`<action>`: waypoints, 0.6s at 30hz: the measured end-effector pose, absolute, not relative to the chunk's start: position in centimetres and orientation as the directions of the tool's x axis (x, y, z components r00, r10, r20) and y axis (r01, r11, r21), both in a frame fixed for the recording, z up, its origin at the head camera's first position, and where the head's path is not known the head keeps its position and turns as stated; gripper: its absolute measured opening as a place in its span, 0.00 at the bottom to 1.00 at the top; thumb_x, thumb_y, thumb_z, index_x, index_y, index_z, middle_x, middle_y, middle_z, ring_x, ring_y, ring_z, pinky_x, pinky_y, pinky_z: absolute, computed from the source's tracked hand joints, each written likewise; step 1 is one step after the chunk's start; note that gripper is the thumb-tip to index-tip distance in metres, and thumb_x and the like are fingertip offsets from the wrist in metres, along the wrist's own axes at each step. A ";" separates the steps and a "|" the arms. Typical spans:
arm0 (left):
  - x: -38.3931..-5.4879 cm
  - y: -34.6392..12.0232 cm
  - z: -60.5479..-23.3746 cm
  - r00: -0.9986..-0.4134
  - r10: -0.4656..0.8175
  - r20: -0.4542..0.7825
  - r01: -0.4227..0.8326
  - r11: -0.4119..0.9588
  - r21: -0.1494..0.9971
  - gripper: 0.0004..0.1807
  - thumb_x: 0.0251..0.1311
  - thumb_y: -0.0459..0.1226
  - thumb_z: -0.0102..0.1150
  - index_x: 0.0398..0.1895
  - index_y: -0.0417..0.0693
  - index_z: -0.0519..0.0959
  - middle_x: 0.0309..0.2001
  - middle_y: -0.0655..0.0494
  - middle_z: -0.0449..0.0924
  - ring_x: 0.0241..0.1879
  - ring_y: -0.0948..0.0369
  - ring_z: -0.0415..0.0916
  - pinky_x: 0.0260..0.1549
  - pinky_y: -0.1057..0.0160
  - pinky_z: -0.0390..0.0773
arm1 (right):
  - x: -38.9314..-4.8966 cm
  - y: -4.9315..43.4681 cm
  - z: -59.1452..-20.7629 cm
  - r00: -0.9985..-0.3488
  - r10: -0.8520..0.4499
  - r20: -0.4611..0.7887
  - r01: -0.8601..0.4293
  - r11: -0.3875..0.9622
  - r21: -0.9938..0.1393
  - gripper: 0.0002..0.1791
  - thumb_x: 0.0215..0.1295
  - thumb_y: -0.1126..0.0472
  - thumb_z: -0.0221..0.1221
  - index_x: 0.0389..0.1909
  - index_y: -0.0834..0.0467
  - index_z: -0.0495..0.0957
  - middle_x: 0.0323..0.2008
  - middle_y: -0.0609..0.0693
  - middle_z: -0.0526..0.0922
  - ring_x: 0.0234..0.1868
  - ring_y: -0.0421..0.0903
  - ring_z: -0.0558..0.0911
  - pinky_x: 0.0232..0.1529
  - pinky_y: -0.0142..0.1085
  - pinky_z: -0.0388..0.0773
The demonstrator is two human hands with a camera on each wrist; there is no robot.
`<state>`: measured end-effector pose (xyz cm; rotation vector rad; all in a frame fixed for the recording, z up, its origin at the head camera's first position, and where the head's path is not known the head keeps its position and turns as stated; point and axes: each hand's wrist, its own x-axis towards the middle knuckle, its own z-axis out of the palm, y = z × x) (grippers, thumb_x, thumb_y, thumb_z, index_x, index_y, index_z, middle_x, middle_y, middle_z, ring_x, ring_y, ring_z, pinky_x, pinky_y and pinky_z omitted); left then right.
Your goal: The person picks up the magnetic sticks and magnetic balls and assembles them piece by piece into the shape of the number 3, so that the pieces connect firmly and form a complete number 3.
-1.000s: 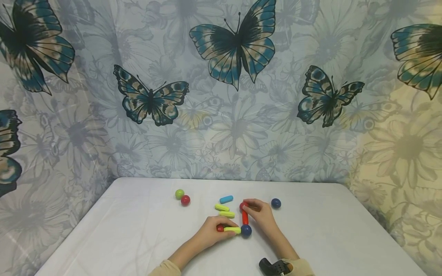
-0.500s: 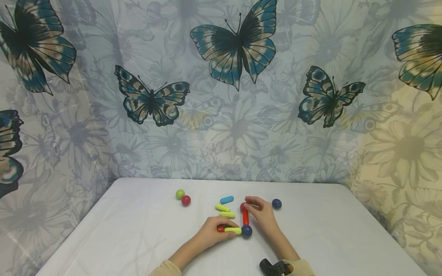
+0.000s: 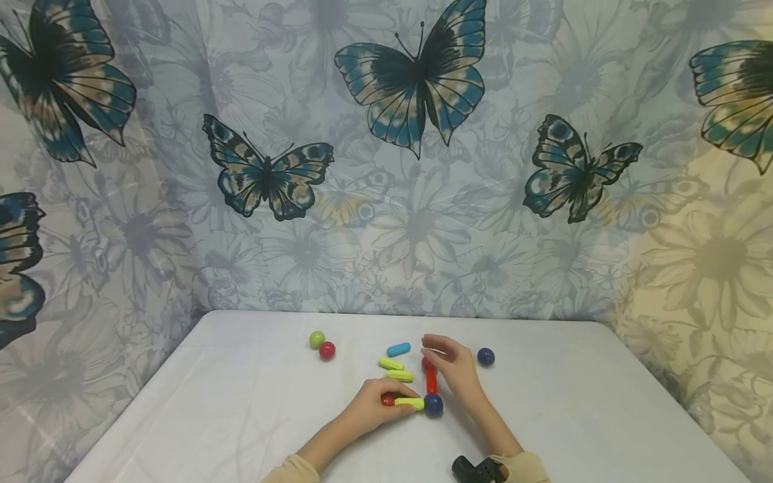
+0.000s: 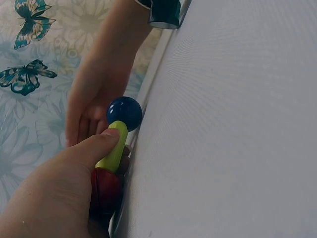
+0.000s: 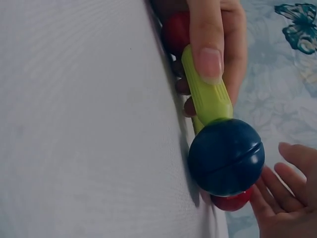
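Observation:
My left hand (image 3: 376,404) pinches a yellow-green ribbed rod (image 3: 410,403) between thumb and fingers. A red ball (image 3: 388,400) sits at the rod's left end, partly hidden by that hand, and a dark blue ball (image 3: 433,405) at its right end. From the blue ball a red rod (image 3: 431,381) runs away across the table to another red ball (image 3: 427,363). Just beside and above this far ball is my right hand (image 3: 454,369), its fingers extended and holding nothing. In the right wrist view the left thumb (image 5: 210,62) presses on the ribbed rod.
Two loose yellow-green rods (image 3: 399,376) and a light blue rod (image 3: 398,349) lie behind the left hand. A green ball (image 3: 317,339) and a red ball (image 3: 327,351) stand farther left. Another blue ball (image 3: 486,357) is right of the right hand on the white table (image 3: 574,402).
My right hand has let go of the far red ball; its fingers have lifted and straightened. The left hand keeps its pinch on the yellow-green rod.

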<state>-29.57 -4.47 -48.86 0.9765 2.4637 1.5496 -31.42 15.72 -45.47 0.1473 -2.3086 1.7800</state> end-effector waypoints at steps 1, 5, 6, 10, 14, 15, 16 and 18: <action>-29.5 -4.5 -48.8 -0.794 0.547 0.265 0.474 0.285 0.833 0.12 0.57 0.46 0.68 0.44 0.59 0.86 0.47 0.65 0.86 0.55 0.66 0.78 0.59 0.66 0.74 | -31.4 15.6 -45.4 -0.971 0.051 0.236 -0.215 0.257 -0.942 0.19 0.62 0.62 0.65 0.55 0.60 0.79 0.54 0.58 0.83 0.58 0.54 0.81 0.56 0.34 0.80; -29.4 -4.4 -48.6 -0.793 0.547 0.268 0.473 0.275 0.837 0.12 0.57 0.44 0.68 0.44 0.58 0.86 0.47 0.64 0.86 0.55 0.65 0.78 0.58 0.66 0.74 | -31.3 15.3 -45.3 -0.972 0.036 0.232 -0.219 0.223 -0.950 0.19 0.62 0.62 0.65 0.53 0.61 0.80 0.54 0.58 0.83 0.59 0.54 0.81 0.55 0.32 0.80; -29.4 -4.4 -48.6 -0.793 0.547 0.269 0.473 0.274 0.837 0.12 0.57 0.44 0.68 0.44 0.58 0.86 0.47 0.64 0.86 0.55 0.65 0.78 0.58 0.67 0.74 | -31.3 15.3 -45.2 -0.971 0.030 0.235 -0.224 0.218 -0.950 0.19 0.62 0.62 0.65 0.53 0.62 0.80 0.54 0.59 0.83 0.58 0.54 0.81 0.54 0.32 0.80; -29.4 -4.5 -48.6 -0.791 0.548 0.270 0.475 0.273 0.837 0.11 0.57 0.45 0.68 0.44 0.58 0.86 0.46 0.64 0.87 0.55 0.66 0.78 0.58 0.67 0.74 | -31.3 14.9 -45.1 -0.973 0.003 0.230 -0.223 0.226 -0.948 0.17 0.61 0.63 0.65 0.52 0.62 0.80 0.52 0.58 0.84 0.55 0.53 0.83 0.51 0.31 0.82; -29.4 -4.5 -48.6 -0.789 0.550 0.274 0.477 0.269 0.837 0.11 0.57 0.45 0.67 0.44 0.58 0.86 0.46 0.64 0.87 0.55 0.64 0.78 0.59 0.67 0.74 | -31.2 14.4 -44.9 -0.973 -0.047 0.228 -0.232 0.257 -0.938 0.17 0.61 0.63 0.65 0.51 0.62 0.81 0.49 0.57 0.86 0.52 0.50 0.84 0.51 0.29 0.81; -29.4 -4.5 -48.6 -0.788 0.551 0.274 0.478 0.267 0.837 0.12 0.57 0.45 0.67 0.44 0.58 0.85 0.46 0.64 0.87 0.56 0.63 0.78 0.59 0.67 0.74 | -31.2 14.4 -44.9 -0.970 -0.066 0.233 -0.242 0.267 -0.933 0.17 0.61 0.62 0.65 0.51 0.62 0.81 0.48 0.57 0.86 0.52 0.50 0.84 0.51 0.29 0.81; -29.4 -4.5 -48.6 -0.787 0.552 0.276 0.479 0.264 0.837 0.12 0.57 0.45 0.67 0.44 0.58 0.85 0.46 0.64 0.87 0.56 0.63 0.78 0.59 0.67 0.74 | -31.2 14.3 -44.9 -0.966 -0.089 0.242 -0.258 0.278 -0.925 0.17 0.61 0.61 0.65 0.50 0.63 0.81 0.47 0.57 0.87 0.52 0.50 0.84 0.52 0.29 0.80; -29.5 -4.5 -48.7 -0.783 0.554 0.282 0.483 0.259 0.836 0.12 0.58 0.45 0.67 0.45 0.56 0.85 0.47 0.63 0.87 0.56 0.62 0.78 0.58 0.68 0.74 | -31.2 14.1 -44.9 -0.957 -0.139 0.255 -0.286 0.294 -0.912 0.17 0.62 0.61 0.65 0.50 0.63 0.81 0.47 0.57 0.87 0.52 0.51 0.84 0.52 0.29 0.80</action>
